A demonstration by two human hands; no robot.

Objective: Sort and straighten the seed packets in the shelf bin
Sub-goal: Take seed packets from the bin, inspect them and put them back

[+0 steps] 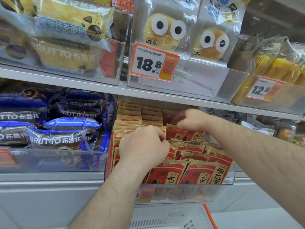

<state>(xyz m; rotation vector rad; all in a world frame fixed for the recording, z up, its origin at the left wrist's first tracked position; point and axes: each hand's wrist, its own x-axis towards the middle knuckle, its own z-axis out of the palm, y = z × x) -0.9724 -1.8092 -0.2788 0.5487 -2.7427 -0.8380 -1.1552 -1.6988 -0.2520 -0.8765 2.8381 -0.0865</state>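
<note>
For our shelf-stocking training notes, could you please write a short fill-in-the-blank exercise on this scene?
1. Both hands reach into the clear bin holding red and ____ seed packets.
2. The left hand has its grip on packet tops in the bin's ____ row.
3. The price tag on the shelf above reads ____.
4. The bin left of the seeds holds dark ____ Brutto bread packs.

Missing words: tan; middle; 18.8; blue

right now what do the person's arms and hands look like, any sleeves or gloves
Both forearms are bare and hairy as far as the frame shows, with no sleeves in view. The left hand and right hand wear no gloves. No watch, bracelet or ring shows.
</note>
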